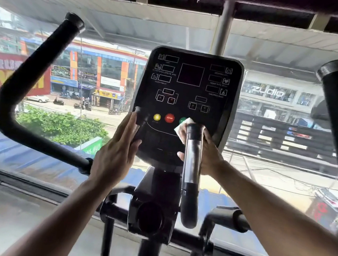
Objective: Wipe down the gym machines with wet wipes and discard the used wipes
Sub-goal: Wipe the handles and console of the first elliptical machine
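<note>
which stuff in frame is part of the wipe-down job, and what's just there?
In the job:
- wet wipe, held by the right hand against the console
- left hand, flat on the console's left edge
- right grip, in front of the right hand

Just there:
- long swing handles
- window with street view

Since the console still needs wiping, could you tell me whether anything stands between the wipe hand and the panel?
The upright grip crosses in front of the right hand; the wipe already lies on the console.
</note>
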`<move>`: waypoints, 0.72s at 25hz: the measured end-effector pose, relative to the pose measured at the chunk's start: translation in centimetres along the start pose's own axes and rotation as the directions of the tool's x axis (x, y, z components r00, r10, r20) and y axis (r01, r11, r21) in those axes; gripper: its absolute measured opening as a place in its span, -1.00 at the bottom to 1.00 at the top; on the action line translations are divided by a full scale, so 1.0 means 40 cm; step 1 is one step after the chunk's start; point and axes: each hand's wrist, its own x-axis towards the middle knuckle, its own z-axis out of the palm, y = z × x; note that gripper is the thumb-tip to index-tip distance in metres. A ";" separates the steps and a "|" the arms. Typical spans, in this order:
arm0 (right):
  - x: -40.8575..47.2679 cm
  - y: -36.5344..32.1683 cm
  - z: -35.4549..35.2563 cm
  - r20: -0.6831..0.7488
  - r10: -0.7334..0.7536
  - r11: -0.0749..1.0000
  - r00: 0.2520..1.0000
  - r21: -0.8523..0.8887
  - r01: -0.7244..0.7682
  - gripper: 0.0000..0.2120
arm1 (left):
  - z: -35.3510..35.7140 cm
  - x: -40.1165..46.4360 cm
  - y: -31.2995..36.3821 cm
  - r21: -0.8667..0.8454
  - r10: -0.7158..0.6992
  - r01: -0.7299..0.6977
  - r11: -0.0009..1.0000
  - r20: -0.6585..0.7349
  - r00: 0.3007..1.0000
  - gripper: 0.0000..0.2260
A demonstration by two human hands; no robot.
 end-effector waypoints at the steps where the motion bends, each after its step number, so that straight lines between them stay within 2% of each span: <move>1: -0.017 -0.005 0.013 0.072 -0.056 0.997 0.996 0.049 0.053 -0.29 | -0.002 0.000 0.006 -0.003 -0.010 0.010 1.000 0.002 1.000 -0.40; 3: -0.070 -0.014 -0.023 0.158 -0.124 0.986 0.980 -0.087 0.139 -0.32 | -0.004 -0.002 0.011 -0.002 -0.023 0.023 1.000 -0.002 1.000 -0.40; 4: -0.084 -0.011 -0.048 0.149 -0.105 0.990 0.983 -0.077 0.117 -0.29 | -0.005 -0.003 0.011 -0.001 -0.027 0.027 1.000 -0.001 1.000 -0.40; 6: -0.068 0.013 -0.085 0.026 -0.060 0.992 0.998 -0.106 0.063 -0.23 | -0.008 -0.002 0.010 -0.011 -0.055 0.055 0.998 0.024 0.998 -0.39; 7: -0.047 0.024 -0.093 0.027 -0.011 0.991 1.000 -0.136 0.014 -0.22 | -0.010 -0.002 0.009 -0.014 -0.063 0.064 0.998 0.037 0.997 -0.39; 9: -0.004 0.037 -0.103 0.053 0.086 0.991 0.995 -0.106 -0.080 -0.21 | -0.013 -0.001 0.012 -0.017 -0.067 0.068 0.998 0.053 0.996 -0.40; 11: -0.002 0.031 -0.113 0.063 0.110 0.993 0.992 -0.059 -0.106 -0.17 | -0.018 0.003 0.018 -0.019 -0.079 0.080 0.997 0.048 0.996 -0.41; 12: -0.023 0.025 -0.107 0.043 0.115 0.992 0.992 -0.051 -0.113 -0.16 | -0.020 0.004 0.023 -0.024 -0.079 0.080 0.997 0.040 0.996 -0.41; 16: -0.067 0.012 -0.110 -0.027 0.288 0.957 0.957 0.028 -0.288 -0.22 | -0.024 0.004 0.034 -0.036 -0.074 0.075 0.997 0.031 0.997 -0.42; 18: -0.058 -0.004 -0.107 -0.012 0.276 0.959 0.961 0.069 -0.275 -0.22 | -0.023 0.001 0.031 -0.035 -0.071 0.072 0.997 0.018 0.997 -0.43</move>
